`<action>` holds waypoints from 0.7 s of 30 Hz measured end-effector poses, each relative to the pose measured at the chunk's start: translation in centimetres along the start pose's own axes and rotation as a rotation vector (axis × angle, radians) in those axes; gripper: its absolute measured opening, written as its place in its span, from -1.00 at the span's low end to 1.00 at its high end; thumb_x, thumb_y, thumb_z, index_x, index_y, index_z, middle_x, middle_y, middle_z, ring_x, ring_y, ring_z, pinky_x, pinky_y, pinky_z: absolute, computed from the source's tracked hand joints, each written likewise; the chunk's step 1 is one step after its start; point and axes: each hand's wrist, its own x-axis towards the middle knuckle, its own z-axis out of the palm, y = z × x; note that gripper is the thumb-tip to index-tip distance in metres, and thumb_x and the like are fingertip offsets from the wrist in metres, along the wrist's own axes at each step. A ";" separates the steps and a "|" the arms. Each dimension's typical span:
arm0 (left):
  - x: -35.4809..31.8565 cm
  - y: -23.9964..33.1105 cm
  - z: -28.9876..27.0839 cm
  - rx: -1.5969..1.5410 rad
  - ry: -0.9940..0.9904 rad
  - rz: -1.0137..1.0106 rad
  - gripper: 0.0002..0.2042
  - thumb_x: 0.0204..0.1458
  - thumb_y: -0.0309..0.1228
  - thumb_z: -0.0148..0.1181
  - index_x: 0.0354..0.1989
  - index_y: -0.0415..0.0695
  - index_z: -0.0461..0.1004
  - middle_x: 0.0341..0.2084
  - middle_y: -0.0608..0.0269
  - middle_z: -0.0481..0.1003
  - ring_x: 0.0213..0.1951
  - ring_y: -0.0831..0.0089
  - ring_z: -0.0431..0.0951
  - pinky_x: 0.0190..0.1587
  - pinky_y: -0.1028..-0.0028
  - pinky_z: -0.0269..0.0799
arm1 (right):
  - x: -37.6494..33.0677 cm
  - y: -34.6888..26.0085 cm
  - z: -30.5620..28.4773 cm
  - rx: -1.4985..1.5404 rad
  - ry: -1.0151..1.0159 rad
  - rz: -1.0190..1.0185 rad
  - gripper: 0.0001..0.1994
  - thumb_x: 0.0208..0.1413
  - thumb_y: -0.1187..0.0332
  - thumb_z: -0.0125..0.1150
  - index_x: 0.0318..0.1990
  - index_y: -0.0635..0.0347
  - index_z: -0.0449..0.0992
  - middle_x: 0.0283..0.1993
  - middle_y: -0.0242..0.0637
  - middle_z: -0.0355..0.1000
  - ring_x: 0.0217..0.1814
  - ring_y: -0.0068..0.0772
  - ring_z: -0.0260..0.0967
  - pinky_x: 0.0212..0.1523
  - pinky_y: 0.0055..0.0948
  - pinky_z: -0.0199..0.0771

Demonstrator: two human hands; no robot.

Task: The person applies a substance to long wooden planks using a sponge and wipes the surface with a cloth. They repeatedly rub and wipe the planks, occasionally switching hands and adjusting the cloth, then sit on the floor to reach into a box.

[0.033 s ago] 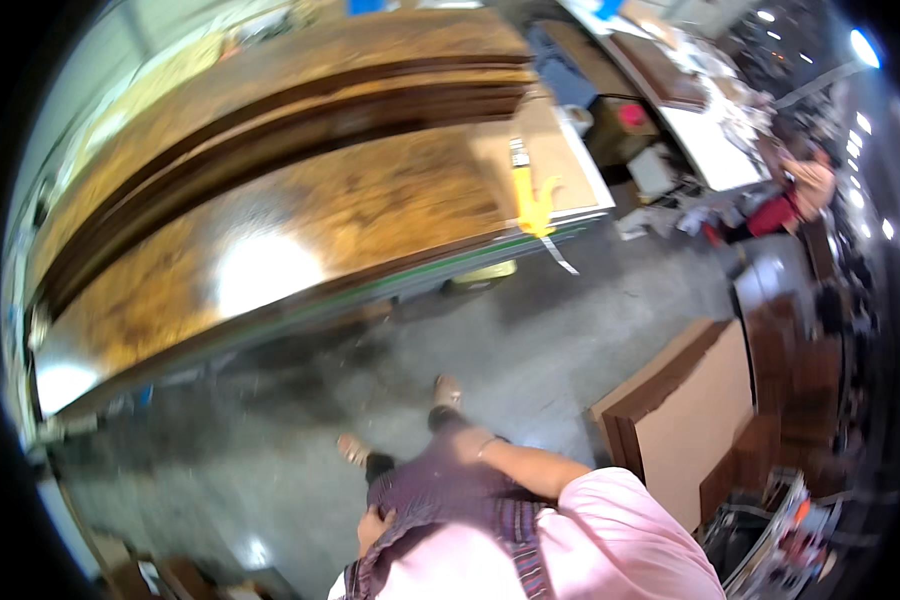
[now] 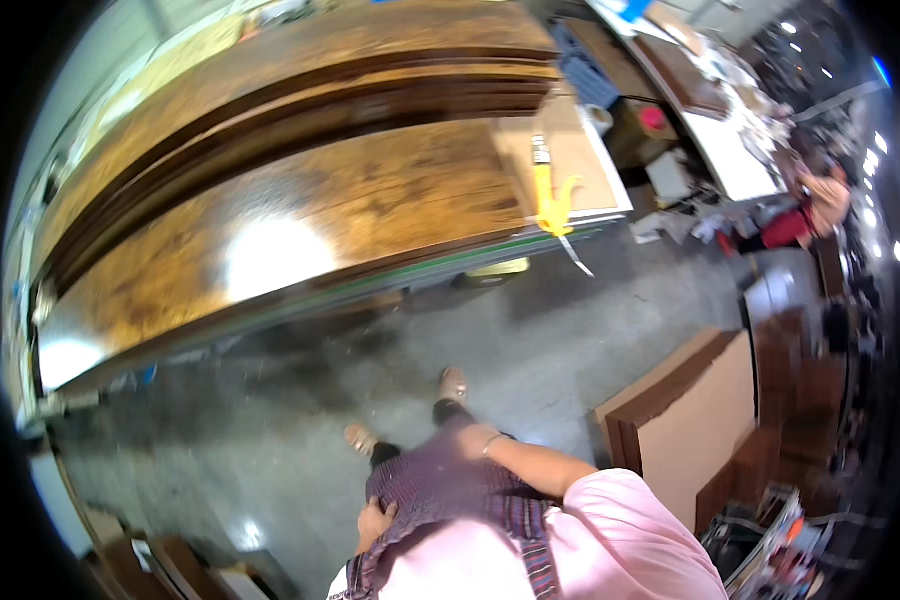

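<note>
Standing on grey concrete floor [image 2: 270, 450]: left hand [image 2: 374, 522] resting against purple checked garment [image 2: 450, 490] at the hip, fingers curled loosely on the cloth; right hand hidden behind it, grasp indeterminable. Stacked glossy brown wooden boards [image 2: 300, 170] well ahead, yellow-handled tool [image 2: 548, 195] on them.

A long table [image 2: 450, 272] with a green edge carries a stack of glossy brown wood panels [image 2: 300, 200]. At its right end lies a pale board [image 2: 580, 165] with a yellow tool [image 2: 550, 205] on it. Brown boards [image 2: 690, 420] stand on the grey concrete floor [image 2: 270, 440].
</note>
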 end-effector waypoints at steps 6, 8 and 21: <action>-5.2 4.7 0.3 -0.201 0.118 -0.019 -0.59 0.00 -0.08 0.30 -0.27 -0.22 0.44 -0.41 -0.22 0.57 -0.28 -0.20 0.58 -0.19 -0.03 0.47 | -2.0 0.5 -2.7 -0.137 -0.173 -0.124 -0.74 0.04 0.21 0.18 -0.22 0.12 0.67 -0.14 0.01 0.58 -0.05 0.07 0.55 -0.06 -0.07 0.53; -7.1 4.8 0.6 -0.249 0.119 0.090 -0.64 -0.03 -0.14 0.33 -0.33 -0.21 0.42 -0.58 -0.12 0.55 -0.43 -0.19 0.58 -0.31 -0.03 0.47 | -5.1 -0.7 -5.5 -0.153 -0.251 -0.213 -0.76 0.02 0.23 0.18 -0.27 0.14 0.66 -0.18 0.02 0.58 -0.09 0.10 0.55 -0.09 -0.04 0.53; 14.8 2.4 3.2 -0.462 0.213 0.109 -0.74 0.14 -0.21 0.14 -0.17 -0.14 0.52 -0.29 0.00 0.60 -0.20 -0.01 0.61 -0.11 0.12 0.50 | 20.6 -3.7 -6.9 -0.087 0.097 -0.109 -0.76 0.04 0.23 0.16 -0.34 0.21 0.62 -0.20 0.07 0.55 -0.09 0.13 0.51 -0.06 -0.04 0.50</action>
